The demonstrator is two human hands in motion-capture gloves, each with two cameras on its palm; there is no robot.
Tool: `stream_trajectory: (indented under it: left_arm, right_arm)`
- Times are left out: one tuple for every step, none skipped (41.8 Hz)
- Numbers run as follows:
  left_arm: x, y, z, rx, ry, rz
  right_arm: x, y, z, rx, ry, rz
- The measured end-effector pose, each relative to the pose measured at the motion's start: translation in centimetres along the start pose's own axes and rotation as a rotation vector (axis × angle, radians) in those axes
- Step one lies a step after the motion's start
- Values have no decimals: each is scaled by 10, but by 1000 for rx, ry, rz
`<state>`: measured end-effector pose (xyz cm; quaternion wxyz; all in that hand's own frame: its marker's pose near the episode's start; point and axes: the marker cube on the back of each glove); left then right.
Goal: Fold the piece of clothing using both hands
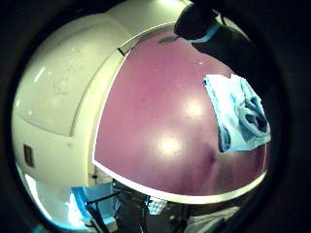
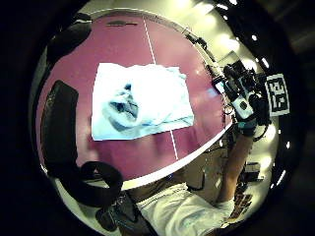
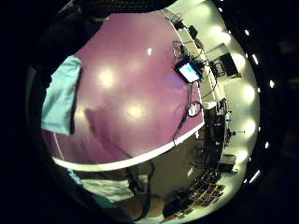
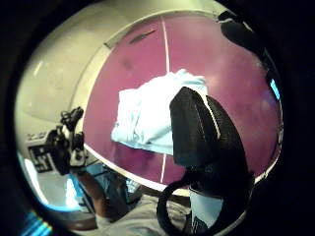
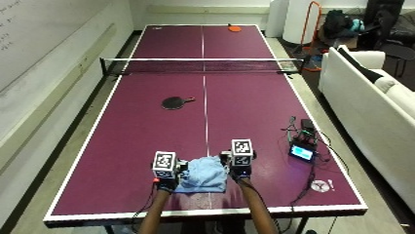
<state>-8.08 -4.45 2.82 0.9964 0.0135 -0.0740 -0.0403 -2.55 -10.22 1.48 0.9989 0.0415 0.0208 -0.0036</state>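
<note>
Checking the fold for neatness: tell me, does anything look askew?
The light blue garment on the purple table lies as a rumpled bundle with uneven edges, bunched at one end rather than a flat rectangle. Nothing else stands out.

A white sofa (image 5: 383, 97) is seen at the right, a pale wall (image 5: 45, 53) at the left, grey floor (image 5: 305, 73) between.

No word, brand or number can be read here. The faint marks on the white wall board (image 5: 13, 29) stay illegible.
</note>
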Motion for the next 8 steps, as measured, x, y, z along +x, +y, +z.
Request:
stream_trajectory:
  left_arm:
    - [8, 11, -1, -85, 35, 1]
    - [13, 18, -2, -138, 54, 2]
    - [17, 21, -4, -166, 61, 2]
    - [19, 22, -8, -178, 60, 1]
    - [21, 23, -11, -185, 57, 0]
    - [23, 24, -15, -190, 54, -1]
    - [25, 25, -19, -193, 52, -2]
    - [26, 26, -22, -195, 51, -2]
  right_arm:
    - [3, 3, -3, -9, -6, -1]
    - [5, 7, -7, -20, -18, -5]
    - [6, 12, -11, -30, -29, -10]
    - [6, 17, -15, -38, -37, -14]
    - [7, 22, -19, -44, -39, -17]
    - [7, 26, -22, -46, -37, -19]
    - [8, 28, -23, -47, -32, -20]
    - [8, 29, -23, -46, -28, -21]
